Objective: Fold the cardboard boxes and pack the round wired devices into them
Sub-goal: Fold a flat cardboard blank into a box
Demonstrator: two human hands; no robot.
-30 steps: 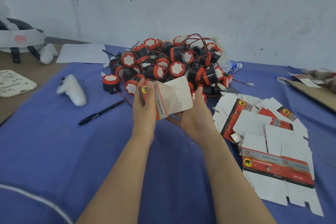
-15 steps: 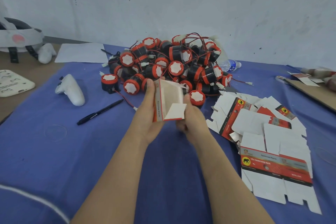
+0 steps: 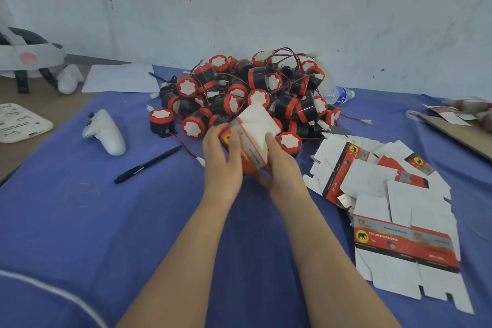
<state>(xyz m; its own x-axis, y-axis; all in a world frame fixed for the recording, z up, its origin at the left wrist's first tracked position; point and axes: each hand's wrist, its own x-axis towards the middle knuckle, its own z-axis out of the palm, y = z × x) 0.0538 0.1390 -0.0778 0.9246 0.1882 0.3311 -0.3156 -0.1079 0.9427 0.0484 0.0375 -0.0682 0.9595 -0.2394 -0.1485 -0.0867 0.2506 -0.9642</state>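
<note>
1. We judge that the folding step is in hand. Both hands work on one cardboard box (image 3: 254,132), which is held above the desk (image 3: 93,221), just on the near side of the pile of round wired devices (image 3: 255,88).
2. The left hand (image 3: 222,160) grips the red printed side of the box, with the thumb laid over it. The right hand (image 3: 282,168) holds the box from the right and from below, and its thumb presses on a white flap.
3. The white flaps at the far end lie folded inward. We cannot tell if they are fully tucked.
4. In our judgement, the next move is to lock this end. Then the open end must be turned up and one device taken from the pile, together with its wire.
5. Half a second ago the box showed its white inside and one flap hung loose. Now the box is turned and the flaps cover that end. The flat boxes (image 3: 399,242) at the right lie unchanged.
</note>
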